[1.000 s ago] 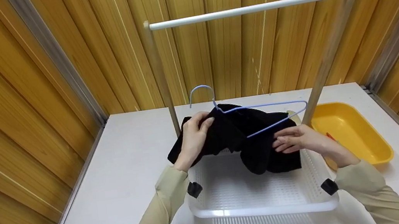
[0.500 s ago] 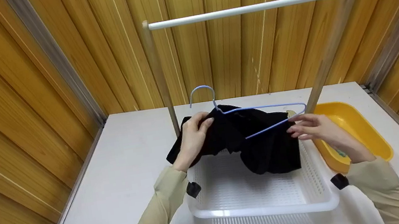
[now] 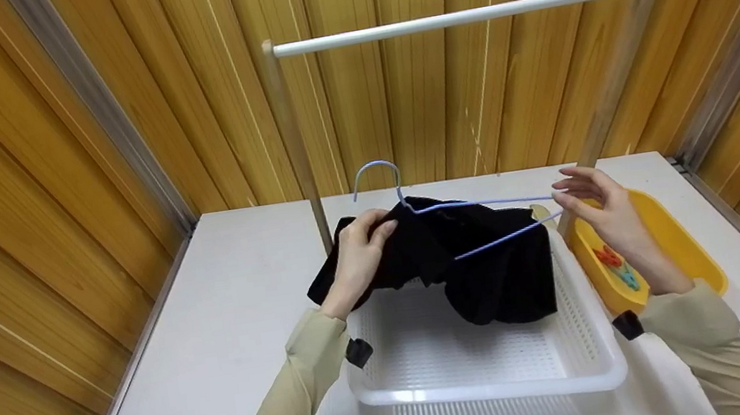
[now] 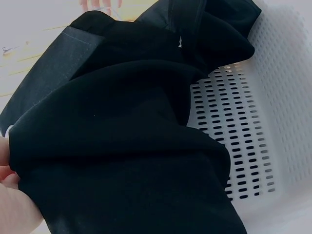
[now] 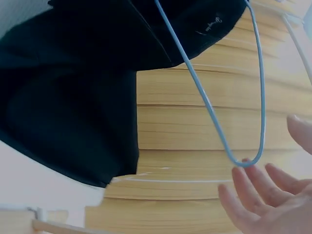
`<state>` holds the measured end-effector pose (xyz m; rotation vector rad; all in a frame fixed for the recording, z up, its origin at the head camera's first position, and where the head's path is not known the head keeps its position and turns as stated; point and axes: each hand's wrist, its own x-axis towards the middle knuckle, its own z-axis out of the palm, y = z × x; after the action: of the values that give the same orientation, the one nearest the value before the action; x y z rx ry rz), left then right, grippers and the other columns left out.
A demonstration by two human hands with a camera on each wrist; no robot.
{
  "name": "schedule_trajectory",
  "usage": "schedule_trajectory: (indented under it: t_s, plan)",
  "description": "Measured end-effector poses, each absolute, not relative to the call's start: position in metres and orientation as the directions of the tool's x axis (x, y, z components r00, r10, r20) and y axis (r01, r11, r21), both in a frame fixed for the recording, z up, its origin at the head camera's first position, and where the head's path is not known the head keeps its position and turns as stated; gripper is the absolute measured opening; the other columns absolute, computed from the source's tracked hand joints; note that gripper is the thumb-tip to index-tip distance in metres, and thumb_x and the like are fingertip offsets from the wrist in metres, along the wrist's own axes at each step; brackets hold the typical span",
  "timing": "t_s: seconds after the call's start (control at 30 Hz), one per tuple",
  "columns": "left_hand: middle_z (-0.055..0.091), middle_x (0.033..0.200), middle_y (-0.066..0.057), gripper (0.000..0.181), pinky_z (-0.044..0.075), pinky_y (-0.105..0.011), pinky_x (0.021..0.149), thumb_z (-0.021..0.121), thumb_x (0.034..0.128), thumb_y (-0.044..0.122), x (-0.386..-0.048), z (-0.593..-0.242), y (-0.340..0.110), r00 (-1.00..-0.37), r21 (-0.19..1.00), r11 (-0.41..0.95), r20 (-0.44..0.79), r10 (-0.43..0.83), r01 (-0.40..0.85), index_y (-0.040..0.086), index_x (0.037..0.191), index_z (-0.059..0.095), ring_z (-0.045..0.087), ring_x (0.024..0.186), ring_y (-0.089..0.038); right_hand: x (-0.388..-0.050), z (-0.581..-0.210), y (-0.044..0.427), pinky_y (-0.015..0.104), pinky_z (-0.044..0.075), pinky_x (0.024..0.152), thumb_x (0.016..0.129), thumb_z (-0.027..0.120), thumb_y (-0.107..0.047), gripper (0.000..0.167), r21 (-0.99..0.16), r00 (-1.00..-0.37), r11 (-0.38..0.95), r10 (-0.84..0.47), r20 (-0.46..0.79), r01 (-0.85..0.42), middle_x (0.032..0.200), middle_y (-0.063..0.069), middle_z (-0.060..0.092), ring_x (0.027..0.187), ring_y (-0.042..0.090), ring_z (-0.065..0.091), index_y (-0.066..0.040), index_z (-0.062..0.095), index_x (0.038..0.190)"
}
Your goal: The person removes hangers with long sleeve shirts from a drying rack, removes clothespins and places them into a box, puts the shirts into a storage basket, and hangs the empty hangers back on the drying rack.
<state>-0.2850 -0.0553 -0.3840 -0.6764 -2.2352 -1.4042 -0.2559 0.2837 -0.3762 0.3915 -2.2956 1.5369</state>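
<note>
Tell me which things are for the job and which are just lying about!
For the job:
black garment, held by the left hand
blue wire hanger, touched by the right hand
white-barred rack, probably for hanging
white perforated basket, probably for the garment

Probably just lying about:
yellow tub
red and teal pieces inside it, too small to name

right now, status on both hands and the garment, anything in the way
Left hand grips black garment. Right hand at bare end of hanger, other end hidden by garment. White basket below, rack behind; nothing seems to block.
</note>
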Motion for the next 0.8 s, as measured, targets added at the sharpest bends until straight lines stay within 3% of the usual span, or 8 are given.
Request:
schedule_trajectory:
  t_s: [0.17, 0.43, 0.67, 0.8]
  plan:
    - [0.064, 0.087, -0.004, 0.011, 0.043, -0.028, 0.073, 0.061, 0.0857, 0.01, -0.284, -0.385, -0.054, -0.795, 0.706, 0.374, 0.576, 0.193, 0.602, 0.001, 0.09, 0.065, 0.057, 0.08, -0.013, -0.257, -0.367, 0.271, 0.024, 0.038, 0.084, 0.091, 0.056, -0.014, 0.036, -0.779, -0.881, 0.454, -0.03, 0.472, -0.433, 0.111, 0.016, 0.055, 0.098, 0.013, 0.049, 0.001, 0.05, 0.122]
    - [0.063, 0.087, -0.004, 0.011, 0.043, -0.027, 0.074, 0.061, 0.086, 0.01, -0.282, -0.385, -0.052, -0.786, 0.695, 0.374, 0.579, 0.216, 0.614, 0.0, 0.09, 0.064, 0.057, 0.082, -0.014, -0.261, -0.365, 0.247, 0.032, 0.034, 0.085, 0.081, 0.064, 0.004, 0.038, -0.63, -0.79, 0.508, -0.189, 0.584, -0.587, 0.11, 0.016, 0.057, 0.101, 0.024, 0.047, 0.003, 0.055, 0.117]
    - [0.063, 0.086, -0.004, 0.01, 0.043, -0.026, 0.074, 0.061, 0.0856, 0.009, -0.283, -0.385, -0.051, -0.776, 0.681, 0.378, 0.591, 0.222, 0.627, 0.0, 0.089, 0.065, 0.057, 0.082, -0.013, -0.264, -0.365, 0.234, 0.039, 0.034, 0.086, 0.079, 0.068, -0.002, 0.038, -0.485, -0.697, 0.524, -0.349, 0.627, -0.699, 0.11, 0.01, 0.058, 0.101, 0.023, 0.049, 0.0, 0.057, 0.116]
    - [0.064, 0.087, -0.004, 0.01, 0.043, -0.026, 0.074, 0.061, 0.0855, 0.008, -0.283, -0.385, -0.05, -0.774, 0.685, 0.365, 0.591, 0.229, 0.631, 0.0, 0.089, 0.065, 0.057, 0.082, -0.013, -0.266, -0.366, 0.23, 0.041, 0.035, 0.084, 0.08, 0.068, -0.004, 0.038, -0.45, -0.679, 0.528, -0.403, 0.614, -0.721, 0.112, 0.011, 0.057, 0.1, 0.024, 0.049, 0.0, 0.057, 0.116]
